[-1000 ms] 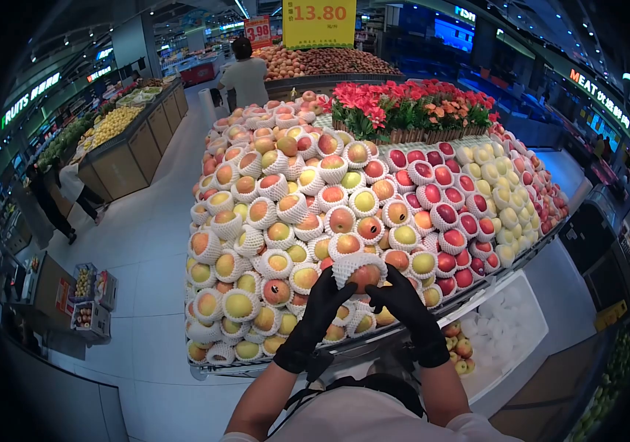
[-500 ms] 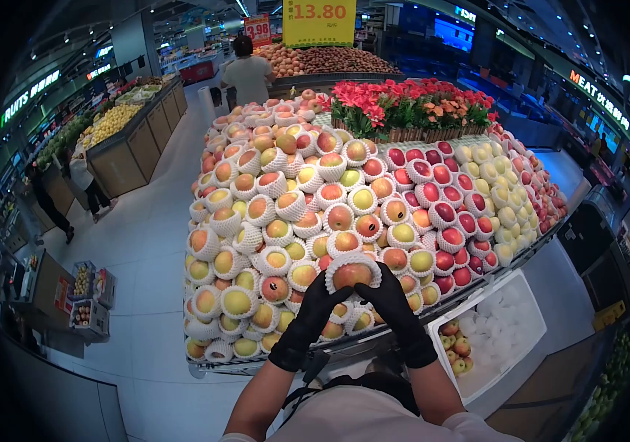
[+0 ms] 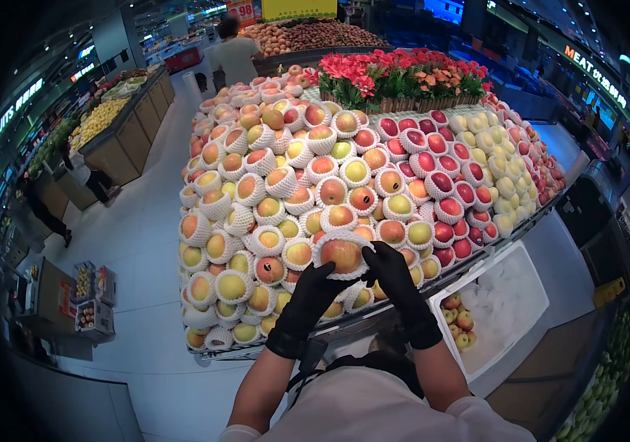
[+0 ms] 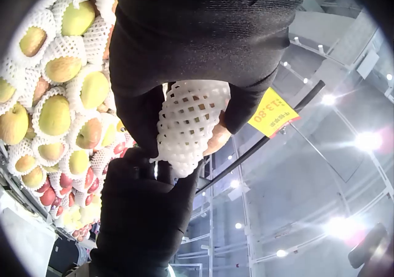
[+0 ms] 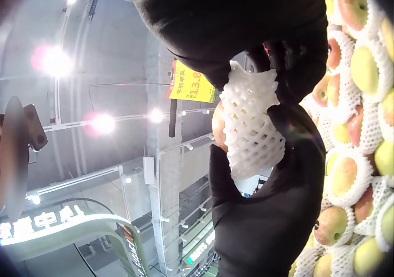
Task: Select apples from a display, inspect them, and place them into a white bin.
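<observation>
Gripping the apple (image 3: 341, 254) below frame centre, left hand (image 3: 313, 292) and right hand (image 3: 394, 278) could drop it if the net (image 4: 189, 123) slips.

At the front edge of the fruit stand (image 3: 230, 353), an apple (image 3: 341, 254) sits between a left hand (image 3: 313, 291) and a right hand (image 3: 394, 276). Piled apples (image 3: 331, 191) fill the stand's left and middle, and a flower planter (image 3: 403, 82) stands on its back part, right of centre. Before the stand's right half is a box (image 3: 508, 339) with loose apples (image 3: 459, 322) and what seem to be foam nets (image 3: 495, 302) in it. Left of the stand, across the floor, are a counter (image 3: 120, 155) and crates (image 3: 95, 324). Behind the stand are a person (image 3: 235, 60) and another produce stand (image 3: 289, 59).
</observation>
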A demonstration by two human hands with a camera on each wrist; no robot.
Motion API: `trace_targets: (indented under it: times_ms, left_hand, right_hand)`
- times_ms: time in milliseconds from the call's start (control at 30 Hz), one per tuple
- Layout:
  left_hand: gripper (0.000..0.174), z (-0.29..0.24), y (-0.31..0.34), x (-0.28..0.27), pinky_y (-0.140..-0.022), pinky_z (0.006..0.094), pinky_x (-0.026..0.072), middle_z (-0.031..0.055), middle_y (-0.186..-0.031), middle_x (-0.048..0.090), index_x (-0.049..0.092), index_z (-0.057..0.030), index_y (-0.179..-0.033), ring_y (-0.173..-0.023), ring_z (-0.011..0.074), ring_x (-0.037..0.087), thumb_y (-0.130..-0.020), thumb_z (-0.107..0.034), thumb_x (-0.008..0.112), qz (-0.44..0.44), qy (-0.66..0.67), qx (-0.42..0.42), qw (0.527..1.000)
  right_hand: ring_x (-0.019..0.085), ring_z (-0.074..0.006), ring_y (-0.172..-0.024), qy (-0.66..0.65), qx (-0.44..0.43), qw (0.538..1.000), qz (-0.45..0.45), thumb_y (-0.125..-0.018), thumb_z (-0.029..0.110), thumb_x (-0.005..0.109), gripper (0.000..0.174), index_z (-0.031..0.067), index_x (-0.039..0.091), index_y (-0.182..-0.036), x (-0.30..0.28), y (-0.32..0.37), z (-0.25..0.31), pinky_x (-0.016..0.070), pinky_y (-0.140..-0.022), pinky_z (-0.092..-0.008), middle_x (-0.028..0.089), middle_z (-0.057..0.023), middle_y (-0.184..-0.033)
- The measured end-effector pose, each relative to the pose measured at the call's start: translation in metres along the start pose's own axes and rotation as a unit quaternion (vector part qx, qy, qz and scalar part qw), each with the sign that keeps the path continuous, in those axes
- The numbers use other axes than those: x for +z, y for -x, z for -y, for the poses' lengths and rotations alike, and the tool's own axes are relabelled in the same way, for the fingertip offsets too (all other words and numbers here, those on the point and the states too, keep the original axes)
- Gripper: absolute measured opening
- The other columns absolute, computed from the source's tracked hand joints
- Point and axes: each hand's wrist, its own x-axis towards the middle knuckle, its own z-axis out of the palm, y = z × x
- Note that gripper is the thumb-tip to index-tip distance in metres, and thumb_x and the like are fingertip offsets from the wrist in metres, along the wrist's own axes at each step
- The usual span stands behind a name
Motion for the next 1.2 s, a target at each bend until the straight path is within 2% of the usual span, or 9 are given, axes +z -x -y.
trace_targets:
  times_ms: [167,267,433,567,667,800,967,1133,1200]
  left_hand:
    - [0.06,-0.011,0.005,0.019,-0.1,0.0367,0.0474,0.0138,-0.129,0.055,0.041,0.003,-0.137,-0.116,0.0242,0.057,-0.088,-0.017,0.07,-0.071,-0.02,0.047,0.996]
    - [0.069,-0.004,-0.002,0.006,-0.102,0.0373,0.0453,0.0149,-0.131,0.053,0.04,0.0021,-0.137,-0.119,0.0236,0.055,-0.082,-0.016,0.077,-0.121,-0.372,0.197,0.899]
    - [0.079,0.005,-0.007,0.009,-0.103,0.0381,0.0444,0.0159,-0.132,0.052,0.04,0.001,-0.139,-0.123,0.0243,0.052,-0.075,-0.01,0.083,-0.122,-0.367,0.271,0.882]
    - [0.083,0.013,-0.007,0.006,-0.106,0.0405,0.0406,0.0192,-0.14,0.047,0.036,0.0009,-0.144,-0.127,0.0293,0.05,-0.076,-0.012,0.082,-0.123,-0.425,0.313,0.841]
    - [0.085,0.011,-0.005,0.009,-0.109,0.0432,0.0374,0.0217,-0.141,0.046,0.035,0.0007,-0.145,-0.132,0.0331,0.045,-0.075,-0.013,0.082,-0.134,-0.526,0.34,0.768]
    - [0.087,0.0,0.005,0.031,-0.102,0.0407,0.0439,0.0181,-0.142,0.046,0.033,-0.0001,-0.146,-0.13,0.0299,0.048,-0.075,-0.01,0.082,-0.127,-0.565,0.327,0.747]
    - [0.083,-0.013,0.01,0.027,-0.1,0.0374,0.0459,0.0163,-0.145,0.042,0.032,-0.0018,-0.147,-0.13,0.024,0.046,-0.078,-0.003,0.077,-0.1,-0.459,0.286,0.835]
    - [0.066,-0.009,0.002,0.008,-0.1,0.0351,0.0459,0.014,-0.147,0.039,0.028,-0.0053,-0.15,-0.131,0.0229,0.044,-0.095,-0.017,0.063,-0.081,-0.304,0.138,0.939]
    - [0.061,-0.005,-0.004,0.0,-0.103,0.0347,0.0438,0.013,-0.148,0.038,0.026,-0.0068,-0.152,-0.133,0.0224,0.042,-0.1,-0.024,0.055,-0.094,-0.202,0.081,0.971]
  right_hand:
    - [0.062,-0.0116,-0.076,0.013,0.012,1.0,-0.012,-0.096,0.028,0.062,0.043,0.0009,0.055,-0.128,-0.002,-0.001,-0.008,0.0522,-0.064,-0.0265,0.064,-0.0094,-0.101]
    - [0.061,-0.0137,-0.088,0.001,-0.076,0.997,-0.002,-0.094,0.024,0.065,0.051,0.0024,0.048,-0.137,-0.003,-0.002,-0.023,0.053,-0.073,-0.0283,0.059,-0.0114,-0.116]
    - [0.06,-0.0244,-0.111,0.027,-0.054,0.997,0.056,-0.081,0.017,0.078,0.088,0.0059,0.023,-0.149,0.018,0.013,0.012,0.0533,-0.088,-0.0348,0.052,-0.0143,-0.132]
    - [0.055,-0.0253,-0.12,-0.03,-0.055,0.994,0.085,-0.076,0.008,0.079,0.094,0.0049,0.019,-0.149,0.026,0.008,0.004,0.0515,-0.095,-0.0371,0.048,-0.0142,-0.135]
    - [0.054,-0.0242,-0.123,-0.093,-0.098,0.987,0.088,-0.077,0.006,0.078,0.092,0.0039,0.021,-0.148,0.025,-0.01,-0.025,0.0491,-0.099,-0.0377,0.047,-0.0127,-0.136]
    - [0.052,-0.0223,-0.124,-0.162,-0.056,0.981,0.093,-0.088,0.008,0.065,0.066,0.0011,0.032,-0.145,0.009,-0.006,-0.02,0.0464,-0.103,-0.0373,0.049,-0.0106,-0.136]
    - [0.052,-0.0223,-0.124,-0.388,-0.011,0.912,0.135,-0.088,0.008,0.064,0.064,0.001,0.034,-0.145,-0.009,-0.012,-0.041,0.044,-0.105,-0.0372,0.051,-0.0107,-0.136]
    - [0.053,-0.0217,-0.122,-0.026,-0.133,0.99,0.034,-0.077,0.009,0.078,0.084,0.0011,0.031,-0.146,0.016,-0.013,-0.01,0.0455,-0.102,-0.0346,0.052,-0.0132,-0.134]
    - [0.054,-0.0228,-0.121,0.018,-0.057,0.998,0.032,-0.075,0.013,0.082,0.088,0.0017,0.031,-0.146,0.026,0.001,0.006,0.0458,-0.1,-0.0343,0.053,-0.0157,-0.132]
